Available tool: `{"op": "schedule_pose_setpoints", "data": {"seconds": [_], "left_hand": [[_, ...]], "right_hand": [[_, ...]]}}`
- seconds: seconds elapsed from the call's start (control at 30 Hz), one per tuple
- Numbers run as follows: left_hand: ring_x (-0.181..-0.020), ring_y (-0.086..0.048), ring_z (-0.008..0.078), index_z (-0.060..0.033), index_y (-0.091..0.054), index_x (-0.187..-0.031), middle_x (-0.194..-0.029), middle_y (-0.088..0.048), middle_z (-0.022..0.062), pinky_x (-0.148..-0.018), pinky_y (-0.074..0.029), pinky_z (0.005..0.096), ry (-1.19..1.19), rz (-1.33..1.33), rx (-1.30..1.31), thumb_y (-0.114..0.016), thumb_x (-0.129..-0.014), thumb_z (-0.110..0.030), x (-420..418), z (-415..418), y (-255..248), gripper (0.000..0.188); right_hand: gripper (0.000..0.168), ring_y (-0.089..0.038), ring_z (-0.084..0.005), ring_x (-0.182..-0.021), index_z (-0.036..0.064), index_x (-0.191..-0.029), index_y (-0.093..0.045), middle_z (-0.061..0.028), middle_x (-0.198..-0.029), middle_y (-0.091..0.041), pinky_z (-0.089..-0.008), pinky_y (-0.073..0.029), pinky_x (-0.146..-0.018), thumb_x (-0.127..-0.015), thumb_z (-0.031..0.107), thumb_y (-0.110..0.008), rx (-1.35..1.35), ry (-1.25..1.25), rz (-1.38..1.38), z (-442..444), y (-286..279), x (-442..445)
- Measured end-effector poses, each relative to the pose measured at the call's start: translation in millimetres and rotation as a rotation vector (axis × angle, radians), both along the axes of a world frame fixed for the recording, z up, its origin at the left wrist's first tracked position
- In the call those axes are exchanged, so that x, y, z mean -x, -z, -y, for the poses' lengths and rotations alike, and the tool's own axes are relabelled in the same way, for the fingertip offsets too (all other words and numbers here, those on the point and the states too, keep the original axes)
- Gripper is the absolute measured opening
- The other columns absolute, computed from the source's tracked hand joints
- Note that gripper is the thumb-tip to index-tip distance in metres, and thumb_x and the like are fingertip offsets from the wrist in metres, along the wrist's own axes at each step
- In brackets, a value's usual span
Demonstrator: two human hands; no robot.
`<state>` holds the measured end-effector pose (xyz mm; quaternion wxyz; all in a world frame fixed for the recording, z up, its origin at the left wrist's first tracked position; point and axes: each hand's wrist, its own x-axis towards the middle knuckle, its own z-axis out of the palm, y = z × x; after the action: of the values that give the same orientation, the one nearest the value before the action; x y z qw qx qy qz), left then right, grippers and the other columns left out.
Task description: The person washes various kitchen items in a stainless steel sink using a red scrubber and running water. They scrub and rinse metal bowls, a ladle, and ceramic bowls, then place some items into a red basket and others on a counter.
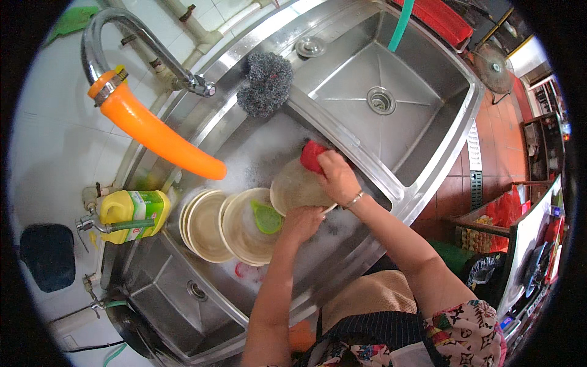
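Over the soapy middle basin, my left hand (305, 222) grips the near rim of a cream-coloured bowl (296, 188). My right hand (337, 176) presses a red cloth or sponge (312, 156) against the bowl's far right side. Left of this bowl, two stacks of similar bowls stand in the suds: one stack (208, 229) farther left, and another (243, 243) nearer my left hand. A bright green scoop-like item (266, 217) lies in the top bowl of the nearer stack. Something red (243, 269) shows through the foam below the stacks.
An orange hose (160, 137) on a curved metal faucet hangs over the basin's left side. Grey scouring mesh (266, 85) and a metal lid (311, 47) sit on the sink's back ledge. Steel basins lie to the upper right (412, 87) and lower left (179, 298). A yellow detergent jug (121, 213) stands left.
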<state>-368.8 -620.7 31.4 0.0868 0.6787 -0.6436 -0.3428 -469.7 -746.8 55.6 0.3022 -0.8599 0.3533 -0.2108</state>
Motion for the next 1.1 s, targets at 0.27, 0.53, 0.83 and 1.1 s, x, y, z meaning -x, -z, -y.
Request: {"op": "schedule_pose_setpoints", "data": {"seconds": [0.27,0.53,0.83,1.1], "left_hand": [[-0.115,-0.035,0.036,-0.008,-0.052,-0.111,-0.105,-0.054,0.0197,-0.094,-0.03,0.0421,-0.693,0.176,0.493,-0.052,-0.078,-0.025,-9.7,-14.6,12.5,0.038],[-0.08,-0.058,0.0371,0.0051,-0.052,-0.098,-0.083,-0.059,0.0225,-0.069,-0.045,0.0438,-1.105,-0.821,-0.369,-0.05,-0.073,-0.009,-34.1,-34.5,59.5,0.029],[-0.089,-0.054,0.0358,0.0002,-0.052,-0.104,-0.093,-0.057,0.0208,-0.075,-0.043,0.0389,-1.013,-0.194,0.145,-0.042,-0.071,0.002,-21.1,-6.6,27.2,0.035],[-0.098,-0.052,0.0322,-0.0012,-0.048,-0.113,-0.109,-0.053,0.0151,-0.083,-0.041,0.038,-0.744,0.158,0.7,-0.048,-0.073,-0.002,-26.4,-27.2,-47.4,0.04]], "right_hand": [[0.027,-0.046,-0.0304,-0.103,0.006,-0.101,-0.049,-0.0176,-0.11,-0.046,-0.0423,-0.04,-0.081,-0.075,0.013,-0.047,-0.074,-0.276,-0.862,-39.5,97.0,-6.7],[0.03,-0.047,-0.0338,-0.102,0.013,-0.108,-0.044,-0.0149,-0.111,-0.043,-0.0445,-0.041,-0.08,-0.079,0.014,-0.043,0.032,-0.278,-0.422,-20.8,74.9,-44.0],[0.029,-0.057,-0.0313,-0.088,-0.001,-0.098,-0.055,-0.0195,-0.099,-0.057,-0.0431,-0.046,-0.073,-0.073,0.014,-0.048,-0.312,-0.326,-0.931,-20.9,66.0,-0.2],[0.029,-0.058,-0.0341,-0.074,0.003,-0.086,-0.058,-0.018,-0.083,-0.06,-0.0419,-0.047,-0.066,-0.071,0.028,-0.056,-0.258,-0.061,-0.573,6.5,-6.8,9.0]]}}
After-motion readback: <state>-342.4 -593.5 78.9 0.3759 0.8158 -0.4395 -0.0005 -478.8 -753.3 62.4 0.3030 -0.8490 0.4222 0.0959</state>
